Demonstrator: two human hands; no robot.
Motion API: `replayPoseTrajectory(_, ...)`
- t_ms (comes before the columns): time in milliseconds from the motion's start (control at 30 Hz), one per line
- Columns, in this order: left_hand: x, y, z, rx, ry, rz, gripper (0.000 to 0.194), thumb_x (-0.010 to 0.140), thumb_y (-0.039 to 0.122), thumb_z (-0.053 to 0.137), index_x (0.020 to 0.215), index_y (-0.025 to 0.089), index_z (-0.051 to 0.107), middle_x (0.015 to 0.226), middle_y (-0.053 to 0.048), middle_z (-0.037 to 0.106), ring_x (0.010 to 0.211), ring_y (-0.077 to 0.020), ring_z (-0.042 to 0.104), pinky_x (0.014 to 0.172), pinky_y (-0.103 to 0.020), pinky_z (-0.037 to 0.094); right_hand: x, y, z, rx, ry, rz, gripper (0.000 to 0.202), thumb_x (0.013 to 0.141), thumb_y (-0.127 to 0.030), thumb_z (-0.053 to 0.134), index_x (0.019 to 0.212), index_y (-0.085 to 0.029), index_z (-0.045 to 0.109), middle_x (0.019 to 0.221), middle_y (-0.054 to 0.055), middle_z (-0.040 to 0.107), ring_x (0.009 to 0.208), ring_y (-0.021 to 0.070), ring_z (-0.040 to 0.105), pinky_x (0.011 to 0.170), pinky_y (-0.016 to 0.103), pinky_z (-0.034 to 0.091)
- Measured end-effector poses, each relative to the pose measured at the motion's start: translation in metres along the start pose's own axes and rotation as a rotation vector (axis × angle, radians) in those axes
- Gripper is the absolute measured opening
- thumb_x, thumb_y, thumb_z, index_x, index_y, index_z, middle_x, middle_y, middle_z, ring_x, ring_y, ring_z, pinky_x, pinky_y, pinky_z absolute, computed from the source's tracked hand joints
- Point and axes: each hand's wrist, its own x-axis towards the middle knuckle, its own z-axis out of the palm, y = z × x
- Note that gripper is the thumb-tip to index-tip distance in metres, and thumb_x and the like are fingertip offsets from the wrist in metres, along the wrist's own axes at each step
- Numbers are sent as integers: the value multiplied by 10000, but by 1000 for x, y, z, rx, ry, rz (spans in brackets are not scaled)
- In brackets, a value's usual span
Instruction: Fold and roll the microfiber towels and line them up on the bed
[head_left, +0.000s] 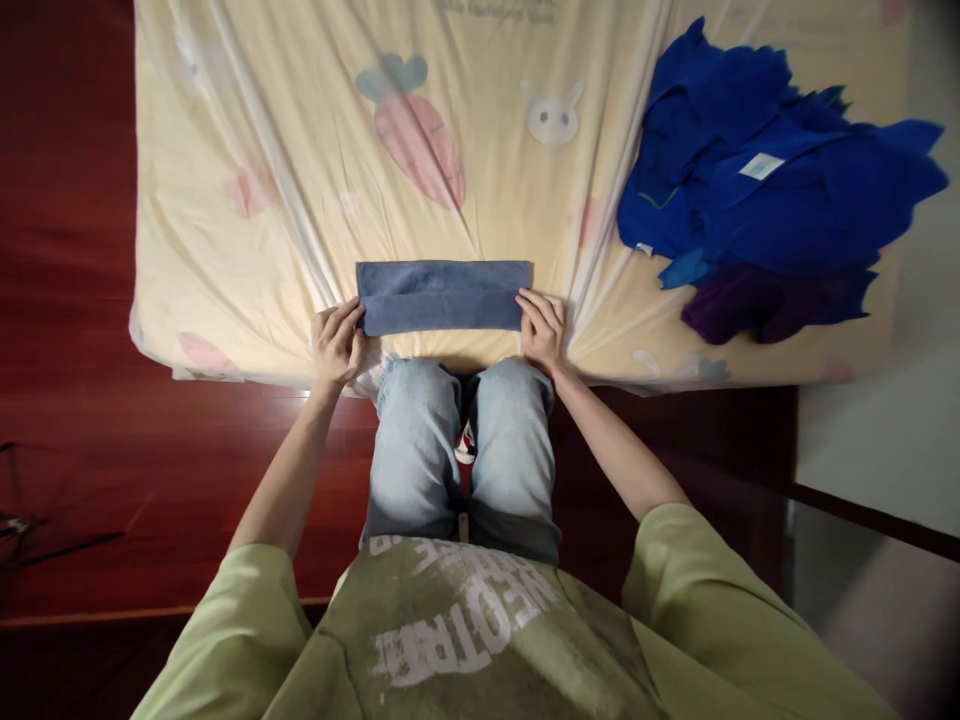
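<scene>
A greyish-blue cloth [444,298], folded into a long flat strip, lies near the front edge of the bed, just beyond the knees. At its left end my left hand [339,338] is closed, with fingers and thumb on the corner of the cloth. My right hand [541,325] is at the other end, its fingers bent and closed on the cloth's right edge. A fold line runs lengthwise along the strip.
A cream bed sheet [300,130] with carrot and rabbit prints has creases fanning outward. To the right lies a heap of bright blue cloths [787,190], with a dark purple cloth [731,300] at its near side. Dark red floor [67,250] shows at left.
</scene>
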Motion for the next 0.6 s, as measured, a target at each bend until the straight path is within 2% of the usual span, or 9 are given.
replayPoseTrajectory(167, 1, 2, -2, 42, -33, 3, 534, 977, 489, 483, 1428, 235, 615, 1432, -139, 635, 1282, -343, 564, 1090, -548, 414, 0, -4, -4, -10, -37, -30, 477, 1057, -363, 373, 1399, -221, 672, 1393, 140, 682, 1282, 323, 635, 1115, 564, 481)
replayPoseTrajectory(400, 5, 2, -3, 31, -73, 16, 644, 882, 483, 630, 1469, 225, 561, 1482, -148, 594, 1310, -372, 539, 1110, -560, 390, 0, -3, -11, -97, -136, -92, 637, 964, -508, 484, 1508, -185, 561, 1484, 144, 606, 1324, 370, 577, 1123, 565, 461)
replayPoseTrajectory(600, 7, 1, -1, 34, -52, 5, 616, 877, 395, 616, 1470, 238, 558, 1478, -113, 605, 1284, -350, 552, 1111, -552, 409, 1, -4, -11, -125, -171, -85, 667, 893, -389, 537, 1521, -165, 527, 1507, 154, 579, 1332, 383, 551, 1129, 565, 437)
